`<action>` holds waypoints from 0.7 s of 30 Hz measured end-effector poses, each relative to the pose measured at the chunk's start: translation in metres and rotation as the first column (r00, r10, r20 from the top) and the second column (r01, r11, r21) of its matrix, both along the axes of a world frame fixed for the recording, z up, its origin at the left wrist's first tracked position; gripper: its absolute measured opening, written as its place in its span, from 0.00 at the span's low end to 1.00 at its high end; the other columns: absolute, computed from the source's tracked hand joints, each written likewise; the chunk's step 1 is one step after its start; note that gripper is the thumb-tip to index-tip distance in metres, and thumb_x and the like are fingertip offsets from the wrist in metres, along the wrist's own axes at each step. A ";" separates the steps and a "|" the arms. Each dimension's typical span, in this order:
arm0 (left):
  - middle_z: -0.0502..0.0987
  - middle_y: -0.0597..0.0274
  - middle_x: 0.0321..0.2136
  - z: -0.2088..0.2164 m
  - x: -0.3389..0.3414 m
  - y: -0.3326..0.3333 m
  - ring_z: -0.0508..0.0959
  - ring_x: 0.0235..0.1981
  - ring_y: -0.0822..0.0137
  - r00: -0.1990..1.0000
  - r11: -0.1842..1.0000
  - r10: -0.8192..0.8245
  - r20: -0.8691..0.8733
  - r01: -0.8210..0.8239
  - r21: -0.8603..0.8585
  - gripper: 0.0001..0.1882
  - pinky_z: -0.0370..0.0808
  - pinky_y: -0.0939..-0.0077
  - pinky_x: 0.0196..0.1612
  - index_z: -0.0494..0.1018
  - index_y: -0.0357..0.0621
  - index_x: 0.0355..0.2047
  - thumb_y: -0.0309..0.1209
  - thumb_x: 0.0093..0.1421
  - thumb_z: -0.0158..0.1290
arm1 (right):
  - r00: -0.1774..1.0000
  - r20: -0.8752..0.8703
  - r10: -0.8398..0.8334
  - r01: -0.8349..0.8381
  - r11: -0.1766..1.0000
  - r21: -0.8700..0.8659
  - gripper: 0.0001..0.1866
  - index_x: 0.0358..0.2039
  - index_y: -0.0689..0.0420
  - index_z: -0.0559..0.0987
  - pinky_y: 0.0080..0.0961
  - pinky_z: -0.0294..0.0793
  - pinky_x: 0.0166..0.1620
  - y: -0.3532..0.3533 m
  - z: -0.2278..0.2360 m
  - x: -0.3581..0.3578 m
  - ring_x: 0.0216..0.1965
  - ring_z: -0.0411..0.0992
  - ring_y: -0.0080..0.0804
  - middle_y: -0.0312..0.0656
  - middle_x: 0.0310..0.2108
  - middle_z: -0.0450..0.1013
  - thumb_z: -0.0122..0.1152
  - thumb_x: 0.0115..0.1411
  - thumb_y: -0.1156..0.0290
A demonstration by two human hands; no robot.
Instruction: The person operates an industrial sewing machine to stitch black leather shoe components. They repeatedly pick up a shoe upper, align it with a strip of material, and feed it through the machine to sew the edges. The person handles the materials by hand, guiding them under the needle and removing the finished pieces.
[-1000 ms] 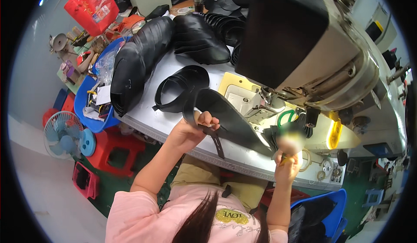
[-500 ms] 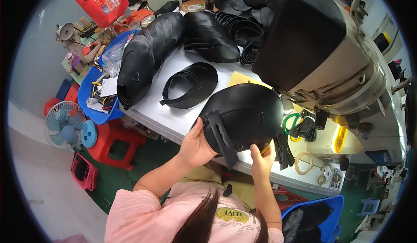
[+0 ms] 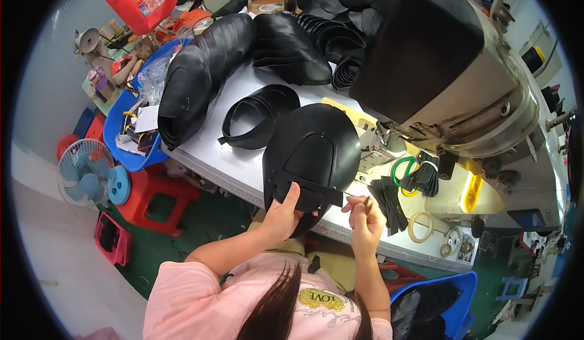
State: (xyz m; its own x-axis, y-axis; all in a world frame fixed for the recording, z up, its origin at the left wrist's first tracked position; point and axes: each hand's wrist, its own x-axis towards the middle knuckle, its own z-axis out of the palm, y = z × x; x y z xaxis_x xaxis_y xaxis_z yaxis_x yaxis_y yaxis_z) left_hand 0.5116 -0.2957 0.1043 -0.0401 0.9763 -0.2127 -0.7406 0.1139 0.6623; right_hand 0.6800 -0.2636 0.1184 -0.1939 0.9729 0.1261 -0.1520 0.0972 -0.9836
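My left hand (image 3: 281, 216) grips the lower edge of a rounded black leather-like panel (image 3: 316, 139), its thumb pressing on a short black strap (image 3: 310, 189) that lies across the panel. A curved seam line shows on the panel above the strap. Just off the strap's right end, my right hand (image 3: 366, 221) is closed, its fingers curled and pinched. Whatever is between those fingers is too small to make out. Behind the panel, a black ring-shaped piece (image 3: 277, 110) lies on the white table (image 3: 207, 166).
A sewing machine (image 3: 426, 72) looms at the right. Stacked black pieces (image 3: 182, 97) stand at the back left. Green-handled scissors (image 3: 398, 173), black strips (image 3: 389, 203) and a tape roll (image 3: 421, 226) lie to the right. Blue tubs (image 3: 121, 139), a red stool (image 3: 155, 200) and a fan (image 3: 88, 176) flank the table.
The panel has turned, so its strap now lies nearly level instead of hanging down. My right hand has left the panel's lower edge and closed beside the strap's end.
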 end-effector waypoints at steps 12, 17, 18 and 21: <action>0.72 0.59 0.33 -0.006 0.007 0.004 0.74 0.32 0.67 0.999 0.997 0.021 0.040 -0.024 0.076 0.19 0.72 0.72 0.35 0.62 0.40 0.44 0.43 0.63 0.38 | 0.997 0.039 -0.072 0.074 0.996 -0.058 0.04 0.22 0.62 0.73 0.10 0.57 0.22 -0.009 0.011 -0.018 0.18 0.60 0.11 0.32 0.19 0.70 0.57 0.53 0.78; 0.72 0.56 0.34 -0.005 0.010 0.005 0.73 0.32 0.65 1.000 0.997 0.031 0.003 -0.031 0.073 0.23 0.71 0.70 0.36 0.61 0.41 0.46 0.48 0.62 0.37 | 0.990 0.075 -0.116 0.122 0.988 -0.091 0.04 0.22 0.61 0.73 0.10 0.57 0.20 -0.003 0.005 -0.018 0.16 0.60 0.12 0.34 0.17 0.70 0.57 0.52 0.78; 0.72 0.55 0.34 -0.004 0.010 0.005 0.73 0.32 0.64 0.999 0.997 0.038 -0.008 -0.037 0.061 0.25 0.71 0.69 0.37 0.60 0.42 0.46 0.50 0.61 0.37 | 0.993 0.067 -0.092 0.100 0.987 -0.127 0.04 0.22 0.62 0.73 0.11 0.59 0.22 0.000 0.006 -0.015 0.17 0.62 0.13 0.34 0.18 0.70 0.58 0.52 0.77; 0.72 0.56 0.34 -0.001 0.011 0.006 0.73 0.32 0.64 0.999 0.997 0.039 -0.012 -0.038 0.069 0.24 0.71 0.70 0.36 0.60 0.42 0.47 0.50 0.62 0.36 | 0.997 0.038 -0.070 0.076 0.980 -0.183 0.04 0.23 0.62 0.74 0.12 0.63 0.25 0.003 0.004 -0.014 0.19 0.65 0.15 0.34 0.18 0.70 0.58 0.52 0.77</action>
